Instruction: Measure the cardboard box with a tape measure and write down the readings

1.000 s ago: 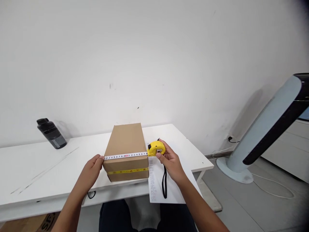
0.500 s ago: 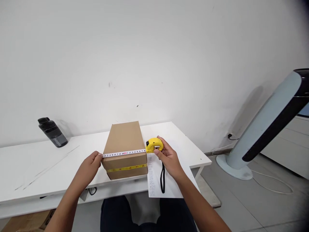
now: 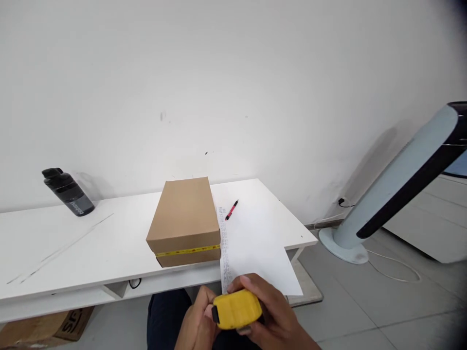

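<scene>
A yellow tape measure (image 3: pixel 237 309) is held low in front of my lap, with its blade drawn in. My right hand (image 3: pixel 272 316) wraps round its right side and underside. My left hand (image 3: pixel 199 323) closes on its left end. A brown cardboard box (image 3: pixel 185 220) with a yellow strip across its front face stands on the white table (image 3: pixel 73 253), well beyond both hands. To the right of the box lies a white sheet of paper (image 3: pixel 255 248) with a column of writing, overhanging the table's front edge. A red pen (image 3: pixel 231 210) lies at the sheet's far end.
A dark water bottle (image 3: pixel 67 192) stands at the back left of the table near the wall. A pale tower fan (image 3: pixel 397 180) on a round base stands on the floor to the right, with a cable trailing. A cardboard box (image 3: pixel 44 330) sits under the table at left.
The tape stretched across the box top has been retracted. Both hands left the box and came down to my lap with the tape measure. The red pen has come into view.
</scene>
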A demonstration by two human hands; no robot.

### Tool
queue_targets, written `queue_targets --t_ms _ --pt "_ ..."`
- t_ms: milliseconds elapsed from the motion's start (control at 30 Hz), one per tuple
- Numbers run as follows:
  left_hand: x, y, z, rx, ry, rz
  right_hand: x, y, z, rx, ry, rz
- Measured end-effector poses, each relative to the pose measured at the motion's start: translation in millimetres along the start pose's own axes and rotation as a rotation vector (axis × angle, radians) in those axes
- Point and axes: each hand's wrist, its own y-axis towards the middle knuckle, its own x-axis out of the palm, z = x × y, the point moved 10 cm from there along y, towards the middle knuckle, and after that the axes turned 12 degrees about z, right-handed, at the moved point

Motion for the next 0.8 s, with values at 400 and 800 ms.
queue_targets --t_ms 400,800 --pt "-14.3 15 16 0.66 0.459 0.317 -5 16 44 0.377 0.329 0.37" --pt "-129.8 63 -3 0.439 0.351 0.82 98 33 88 0.698 0.206 -0.11"
